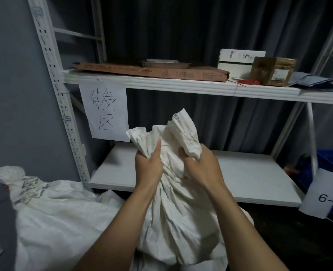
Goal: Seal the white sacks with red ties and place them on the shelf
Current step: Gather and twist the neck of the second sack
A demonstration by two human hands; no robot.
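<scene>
A white sack (173,227) stands in front of the shelf, its mouth bunched into a neck. My left hand (149,167) grips the left side of the neck and my right hand (200,169) grips the right side, with the crumpled top fabric sticking up above both fists. No tie shows on this neck. A second white sack (50,218) lies at the lower left, its neck gathered with a bit of red at it. Red ties (247,81) lie on the upper shelf board (181,86). The lower shelf board (249,180) is right behind the held sack.
The upper shelf carries a flat cardboard box (152,71), a metal tray (165,64), a white box (238,59), a brown box (273,71) and blue bags (314,81). A handwritten paper sign (105,112) hangs at the left post. A blue crate (331,173) sits at right.
</scene>
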